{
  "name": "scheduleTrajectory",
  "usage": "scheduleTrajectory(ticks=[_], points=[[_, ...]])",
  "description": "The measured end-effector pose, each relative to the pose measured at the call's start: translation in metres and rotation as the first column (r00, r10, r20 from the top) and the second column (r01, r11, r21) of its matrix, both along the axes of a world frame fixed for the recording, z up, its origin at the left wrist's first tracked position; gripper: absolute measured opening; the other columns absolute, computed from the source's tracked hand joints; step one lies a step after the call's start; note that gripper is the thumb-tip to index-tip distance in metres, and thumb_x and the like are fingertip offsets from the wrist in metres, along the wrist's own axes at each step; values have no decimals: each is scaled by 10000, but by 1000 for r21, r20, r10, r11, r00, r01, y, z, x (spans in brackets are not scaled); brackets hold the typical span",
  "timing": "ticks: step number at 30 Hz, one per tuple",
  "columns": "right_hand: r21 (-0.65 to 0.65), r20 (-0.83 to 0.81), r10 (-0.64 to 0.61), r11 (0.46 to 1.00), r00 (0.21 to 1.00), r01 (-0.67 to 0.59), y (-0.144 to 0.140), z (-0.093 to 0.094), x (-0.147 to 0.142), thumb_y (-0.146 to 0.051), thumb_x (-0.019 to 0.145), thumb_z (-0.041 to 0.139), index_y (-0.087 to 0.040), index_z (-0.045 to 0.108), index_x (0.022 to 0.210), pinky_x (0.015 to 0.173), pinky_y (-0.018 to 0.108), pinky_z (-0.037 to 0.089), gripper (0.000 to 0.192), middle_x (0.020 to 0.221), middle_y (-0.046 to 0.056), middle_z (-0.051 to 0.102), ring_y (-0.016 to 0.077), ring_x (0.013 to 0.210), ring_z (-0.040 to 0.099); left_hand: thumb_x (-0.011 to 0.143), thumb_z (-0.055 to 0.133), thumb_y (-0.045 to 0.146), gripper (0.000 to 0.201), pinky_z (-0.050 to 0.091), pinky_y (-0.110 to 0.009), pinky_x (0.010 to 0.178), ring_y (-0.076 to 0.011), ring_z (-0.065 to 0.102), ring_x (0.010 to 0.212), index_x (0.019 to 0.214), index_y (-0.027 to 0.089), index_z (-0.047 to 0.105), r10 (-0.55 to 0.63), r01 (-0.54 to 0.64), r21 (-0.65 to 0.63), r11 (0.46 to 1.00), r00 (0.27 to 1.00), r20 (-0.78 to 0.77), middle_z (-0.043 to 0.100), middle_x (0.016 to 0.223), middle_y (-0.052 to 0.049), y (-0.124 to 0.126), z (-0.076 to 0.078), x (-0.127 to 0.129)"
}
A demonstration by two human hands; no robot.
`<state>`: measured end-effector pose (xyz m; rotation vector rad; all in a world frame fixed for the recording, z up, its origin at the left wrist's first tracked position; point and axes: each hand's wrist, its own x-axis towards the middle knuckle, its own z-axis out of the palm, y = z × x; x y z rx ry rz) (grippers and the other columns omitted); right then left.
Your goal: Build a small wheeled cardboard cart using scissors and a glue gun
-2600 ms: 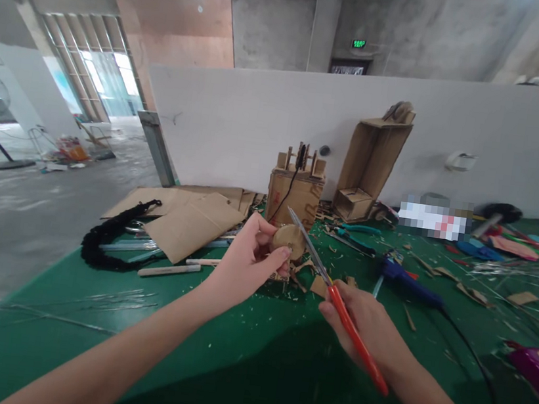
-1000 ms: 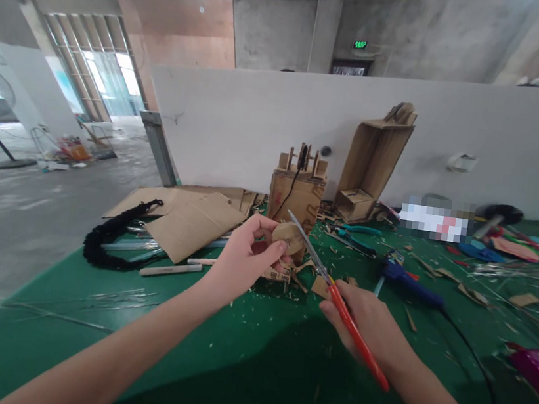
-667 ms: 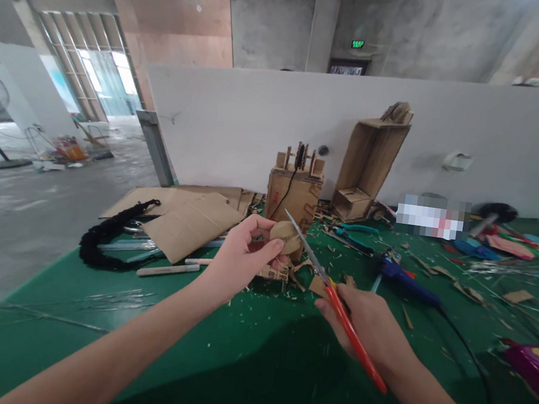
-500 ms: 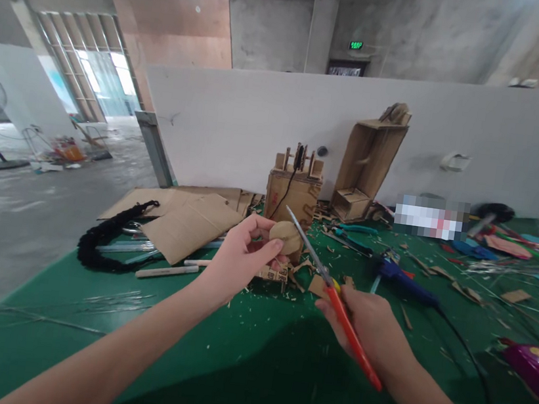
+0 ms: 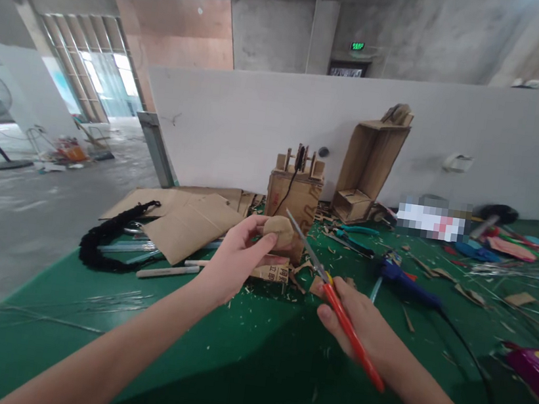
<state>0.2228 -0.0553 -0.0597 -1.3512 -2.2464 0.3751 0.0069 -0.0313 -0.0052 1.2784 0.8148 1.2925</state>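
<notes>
- L hand (image 5: 235,257), raised above the green table (image 5: 142,338), pinches a small round cardboard disc (image 5: 279,228) between thumb and fingertips; disc sits at centre of view, in front of the small cardboard box (image 5: 295,195).
- R hand (image 5: 362,327) is curled tight round the red handles of the scissors (image 5: 326,282); blades point up and to the L, tips touching or just beside the disc's R edge. Can't tell if the blades are parted or closed.
- Hands are apart, disc and blade tips between them.
- Under the disc: a printed cardboard scrap (image 5: 273,272) w/ loose shavings scattered on the table.
- L of the hands: flat cardboard sheets (image 5: 188,218), a black braided cord (image 5: 111,234), a white stick (image 5: 168,271).
- Behind, against the white partition (image 5: 260,121): a tall open cardboard box (image 5: 371,162), tilted.
- R side: blue glue gun (image 5: 405,279) w/ black cable, teal-handled pliers (image 5: 358,230), a magenta object (image 5: 538,370) near the frame edge.
</notes>
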Motion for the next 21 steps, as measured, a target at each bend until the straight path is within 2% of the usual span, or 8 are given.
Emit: scheduleTrajectory(ticks=[3, 10, 16, 21], points=[[-37, 1, 9, 999, 1000, -9, -1, -3, 0, -520, 891, 365, -194, 480, 983, 644, 350, 441, 358, 854, 87, 596, 237, 781, 580, 789, 606, 255, 240, 549, -319, 738, -163, 616, 872, 1011, 170, 567, 14, -13, 16, 1000, 999, -31, 622, 988, -44, -1, 1, 0], [-113, 15, -8, 994, 1000, 10, -1, 0, -4, -567, 884, 323, -193, 444, 963, 675, 381, 433, 401, 905, 111, 589, 257, 835, 573, 774, 624, 220, 266, 527, -234, 647, -116, 611, 776, 1030, 182, 563, 58, -54, 40, 998, 993, -98, 637, 967, -31, 2, -5, 1], [-92, 26, -31, 995, 999, 33, -2, 1, -4, -534, 894, 329, -200, 446, 959, 656, 362, 429, 360, 888, 97, 593, 242, 814, 573, 757, 658, 226, 220, 516, -231, 657, -91, 614, 695, 906, 174, 504, 88, -84, 37, 996, 990, -108, 631, 861, 1, 2, -7, 2], [-46, 57, -69, 996, 996, 71, -2, 3, -5, -493, 883, 364, -211, 416, 824, 595, 321, 405, 293, 796, 69, 586, 212, 704, 550, 756, 659, 238, 210, 524, -241, 674, -89, 612, 683, 885, 170, 509, 62, -60, 37, 998, 995, -78, 626, 840, 8, 0, -7, 4]])
